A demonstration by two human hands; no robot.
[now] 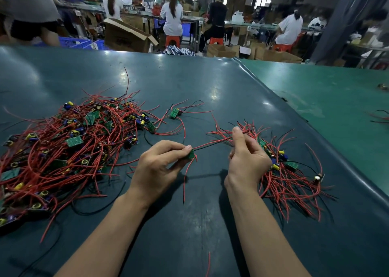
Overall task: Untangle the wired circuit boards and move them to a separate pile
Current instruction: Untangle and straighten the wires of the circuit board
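- Small green circuit board (pixel 191 154) pinched at the fingertips of the left hand (pixel 156 167), lifted just above the dark green surface (pixel 210 87), between the 2 piles.
- 1 red and 1 black lead (pixel 212 143) stretched taut from that board across to the right hand (pixel 245 156), thumb and fingers closed on the wires near their far ends; another red lead (pixel 185 180) dangling loose below the board.
- Left fingers curled narrow round the board edge; right fingers curled round the wire pair, apparently with further strands bunched in the palm, though hard to tell.
- Sorted pile (pixel 292 177) just beside and behind the right hand: boards with yellow and blue capacitors, leads fanned outward.
- Tangled pile (pixel 69 150) well to the left, a dense knot of red wire and boards; 1 stray board (pixel 175 113) apart near the centre, and a loose scrap of red wire (pixel 208 264) near the bottom edge.
- Judged step: straightening the leads of a freed board before laying it on the right pile.
- To do it well: keep tension gentle and along the wire, not sideways, sparing the solder joints; slide the right fingers toward the tips to smooth kinks; check the dangling lead for snags on neighbouring strands.
- Then set the board down with leads running the same way as the rest, clear of the tangle on the left.
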